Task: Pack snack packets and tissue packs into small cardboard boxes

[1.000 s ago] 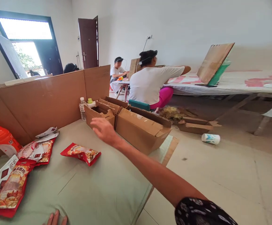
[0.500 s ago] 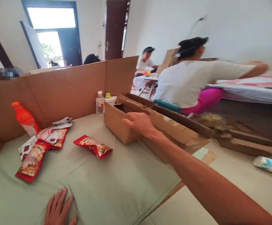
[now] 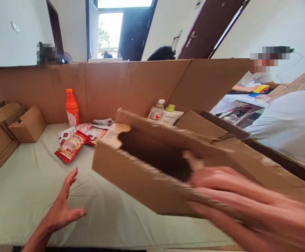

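Note:
My right hand [image 3: 220, 189] grips the near wall of an open cardboard box [image 3: 139, 182], its thumb inside and its fingers outside. The box is tilted, lifted over the green cloth, and its dark inside faces up. To the left, my left hand [image 3: 60, 210] is raised above the cloth, thumb and fingers apart, holding nothing. Red snack packets [image 3: 70, 147] and white-brown sachets lie in a pile beyond my left hand. Behind them an orange bottle [image 3: 72, 108] stands upright. Part of the cloth is hidden by the box.
A clear bottle [image 3: 157, 110] and a green-capped white bottle [image 3: 169, 117] are at the back. More cardboard boxes [image 3: 31, 126] stand at the left, others [image 3: 268, 164] at the right. A tall cardboard wall [image 3: 131, 84] runs behind. People sit beyond it.
My right hand has raised the box and brought it nearer. My left hand has lifted off the cloth. The view has swung left. The single snack packet in the middle is no longer visible.

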The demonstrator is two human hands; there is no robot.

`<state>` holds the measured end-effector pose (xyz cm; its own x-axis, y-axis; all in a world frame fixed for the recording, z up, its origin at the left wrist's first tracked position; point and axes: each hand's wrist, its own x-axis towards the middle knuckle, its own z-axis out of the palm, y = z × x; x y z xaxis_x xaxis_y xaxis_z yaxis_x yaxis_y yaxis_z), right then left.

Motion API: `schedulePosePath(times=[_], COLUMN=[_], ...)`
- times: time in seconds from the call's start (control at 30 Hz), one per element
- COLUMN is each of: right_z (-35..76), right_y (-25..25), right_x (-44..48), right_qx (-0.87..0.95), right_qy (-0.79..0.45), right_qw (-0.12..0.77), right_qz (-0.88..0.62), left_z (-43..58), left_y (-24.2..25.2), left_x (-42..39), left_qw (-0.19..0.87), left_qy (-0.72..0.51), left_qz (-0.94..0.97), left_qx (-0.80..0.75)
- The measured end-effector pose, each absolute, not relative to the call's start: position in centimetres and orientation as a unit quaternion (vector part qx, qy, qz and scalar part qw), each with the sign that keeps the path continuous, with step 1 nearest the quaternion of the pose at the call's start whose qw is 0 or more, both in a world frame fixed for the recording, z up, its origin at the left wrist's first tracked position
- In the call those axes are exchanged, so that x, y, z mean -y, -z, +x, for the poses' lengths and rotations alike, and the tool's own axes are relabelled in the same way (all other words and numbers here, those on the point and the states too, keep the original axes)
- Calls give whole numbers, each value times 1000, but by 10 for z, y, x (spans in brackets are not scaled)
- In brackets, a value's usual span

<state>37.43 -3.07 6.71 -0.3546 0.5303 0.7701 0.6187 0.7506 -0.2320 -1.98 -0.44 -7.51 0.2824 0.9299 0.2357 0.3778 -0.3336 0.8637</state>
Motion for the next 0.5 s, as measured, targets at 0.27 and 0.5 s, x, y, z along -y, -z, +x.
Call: schedulePosePath(times=[0.27, 0.5], right_z=[281, 293], right_y=[-10, -7], right_x=[-13, -17], right_qx=[912, 905], right_qy=[-93, -135], right_qw=[333, 316], right_qz=[-220, -252], left_z=[-67, -52], left_y=[51, 51], left_x=[20, -10], left_qw=[387, 398], left_qy=[-403, -406], left_qz=[674, 663], left_qx=[-484, -488])
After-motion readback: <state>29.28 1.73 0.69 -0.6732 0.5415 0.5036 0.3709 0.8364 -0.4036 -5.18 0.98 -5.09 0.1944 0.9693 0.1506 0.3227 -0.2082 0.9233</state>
